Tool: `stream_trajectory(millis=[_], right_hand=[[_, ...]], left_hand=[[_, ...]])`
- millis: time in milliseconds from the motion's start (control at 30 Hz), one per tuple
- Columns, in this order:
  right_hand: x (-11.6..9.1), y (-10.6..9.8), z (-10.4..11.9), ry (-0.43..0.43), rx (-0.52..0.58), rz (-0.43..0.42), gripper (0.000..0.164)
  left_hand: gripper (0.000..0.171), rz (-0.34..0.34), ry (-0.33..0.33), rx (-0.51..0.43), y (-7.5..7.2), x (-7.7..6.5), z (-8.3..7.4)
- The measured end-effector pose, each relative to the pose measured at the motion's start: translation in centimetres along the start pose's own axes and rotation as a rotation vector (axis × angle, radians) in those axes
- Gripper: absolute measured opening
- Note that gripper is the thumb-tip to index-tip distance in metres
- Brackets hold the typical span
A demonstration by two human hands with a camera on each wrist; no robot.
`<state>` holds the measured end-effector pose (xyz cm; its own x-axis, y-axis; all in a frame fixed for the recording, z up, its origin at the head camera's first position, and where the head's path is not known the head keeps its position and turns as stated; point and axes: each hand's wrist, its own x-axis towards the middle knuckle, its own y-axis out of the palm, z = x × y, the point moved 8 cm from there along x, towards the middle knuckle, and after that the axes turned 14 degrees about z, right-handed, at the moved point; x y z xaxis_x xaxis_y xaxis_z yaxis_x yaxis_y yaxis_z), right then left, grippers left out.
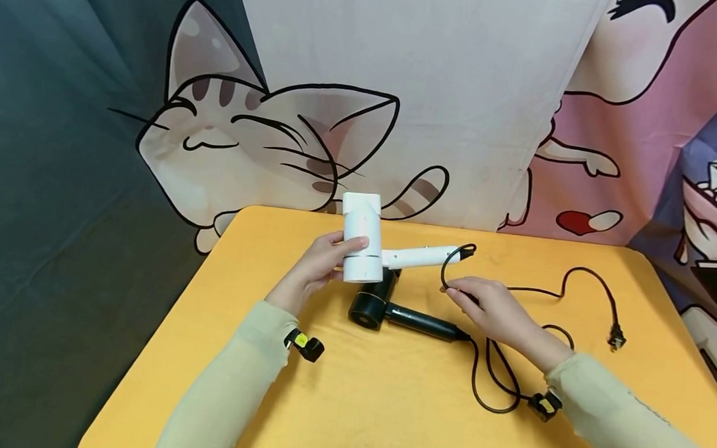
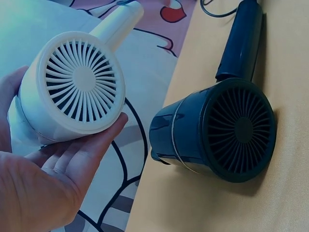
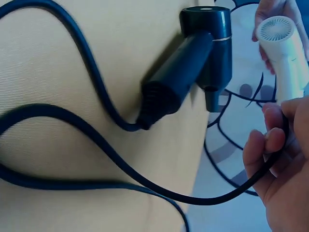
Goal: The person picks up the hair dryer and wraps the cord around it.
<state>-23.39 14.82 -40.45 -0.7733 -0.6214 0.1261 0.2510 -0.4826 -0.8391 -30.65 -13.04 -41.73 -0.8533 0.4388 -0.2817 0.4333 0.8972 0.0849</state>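
My left hand [image 1: 319, 263] grips the barrel of a white hair dryer [image 1: 364, 234], thumb on one side and fingers round the other. The dryer is held up above the table, its handle pointing right. In the left wrist view its round slotted grille [image 2: 84, 79] faces the camera. My right hand [image 1: 489, 307] pinches the black cord [image 3: 203, 199] a short way from the white handle's end. Below the white dryer a dark hair dryer [image 1: 423, 322] lies on the yellow table [image 1: 353, 415], its handle also pointing right.
The dark dryer's cord [image 1: 495, 410] loops on the table beneath my right forearm. A black plug [image 1: 616, 337] lies toward the right edge, on a cord running from near my right hand. Behind the table hangs a cloth with a cartoon cat [image 1: 215, 153].
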Motion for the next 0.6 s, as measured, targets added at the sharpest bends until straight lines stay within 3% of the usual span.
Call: stream_trajectory(millis=[133, 333, 600], right_hand=[[-0.1, 0.7, -1.6, 0.029, 0.148, 0.044, 0.021], [0.0, 1.4, -4.1, 0.147, 0.385, 0.201, 0.027], [0.7, 0.6, -6.3, 0.232, 0.502, 0.372, 0.035]], left_hand=[[0.056, 0.006, 0.008, 0.001, 0.1, -0.1, -0.2], [0.053, 0.054, 0.03, 0.004, 0.3, -0.3, -0.6], [0.053, 0.15, 0.053, 0.047, 0.8, -0.7, -0.9]])
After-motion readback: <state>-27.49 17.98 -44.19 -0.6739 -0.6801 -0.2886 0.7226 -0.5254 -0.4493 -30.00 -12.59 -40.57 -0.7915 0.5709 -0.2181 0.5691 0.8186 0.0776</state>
